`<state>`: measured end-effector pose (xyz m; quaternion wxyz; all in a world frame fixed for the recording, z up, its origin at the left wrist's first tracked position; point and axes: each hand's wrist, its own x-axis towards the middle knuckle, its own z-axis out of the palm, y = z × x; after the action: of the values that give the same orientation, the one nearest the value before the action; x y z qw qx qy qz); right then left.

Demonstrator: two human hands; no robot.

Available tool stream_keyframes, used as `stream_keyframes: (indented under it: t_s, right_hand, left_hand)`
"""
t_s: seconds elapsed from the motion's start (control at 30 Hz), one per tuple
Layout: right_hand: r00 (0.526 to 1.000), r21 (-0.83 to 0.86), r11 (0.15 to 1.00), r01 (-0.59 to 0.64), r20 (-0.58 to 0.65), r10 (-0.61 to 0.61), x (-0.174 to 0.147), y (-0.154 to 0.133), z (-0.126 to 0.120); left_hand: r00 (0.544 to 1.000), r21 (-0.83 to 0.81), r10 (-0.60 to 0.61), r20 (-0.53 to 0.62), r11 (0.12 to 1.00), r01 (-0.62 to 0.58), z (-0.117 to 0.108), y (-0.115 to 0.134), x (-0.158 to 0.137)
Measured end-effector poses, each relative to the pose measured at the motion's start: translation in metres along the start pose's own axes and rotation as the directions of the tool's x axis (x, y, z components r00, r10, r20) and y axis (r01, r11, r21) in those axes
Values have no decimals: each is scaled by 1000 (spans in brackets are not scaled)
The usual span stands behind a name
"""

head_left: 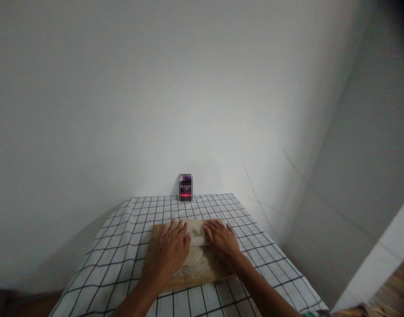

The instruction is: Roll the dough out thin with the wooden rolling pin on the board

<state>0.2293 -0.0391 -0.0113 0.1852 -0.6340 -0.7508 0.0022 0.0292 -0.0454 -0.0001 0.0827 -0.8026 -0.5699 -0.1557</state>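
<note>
A pale sheet of dough [194, 256] lies on a wooden board [185, 281] dusted with flour. Across the far part of it runs a thick, roll-like band of dough [198, 240]; whether anything is inside cannot be seen. My left hand [173, 242] rests palm down over the left end of this band, fingers stretched forward. Over the right end, my right hand [222, 240] also lies flat with its fingers extended and angled to the left. Both palms hide what is directly beneath them.
A white tablecloth with a dark grid [122, 246] covers the table under the board. At the back edge a small dark, pixelated upright object [186, 188] stands against the white wall [195, 110]. Wooden floor [396, 286] shows at the lower right.
</note>
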Motion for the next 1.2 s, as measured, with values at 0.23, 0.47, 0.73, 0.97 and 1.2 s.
stream_keyframes:
  t_s: [0.23, 0.47, 0.73, 0.97, 1.2]
  right_hand:
    - [983, 89, 993, 83, 155, -96, 90, 12, 8]
    - [983, 42, 996, 78, 162, -84, 142, 12, 18]
    - [974, 28, 993, 117, 190, -120, 167, 13, 34]
    - [974, 3, 996, 93, 205, -91, 157, 18, 35]
    - [977, -50, 997, 62, 209, -51, 138, 19, 31]
  left_hand:
    - [982, 47, -134, 132, 991, 129, -2, -11, 51]
    - [955, 26, -207, 215, 978, 206, 9, -32, 91]
    - [943, 2, -220, 250, 974, 227, 21, -43, 105]
    - [945, -36, -234, 229, 968, 249, 25, -42, 105]
    - [949, -27, -202, 241, 976, 215, 17, -37, 98]
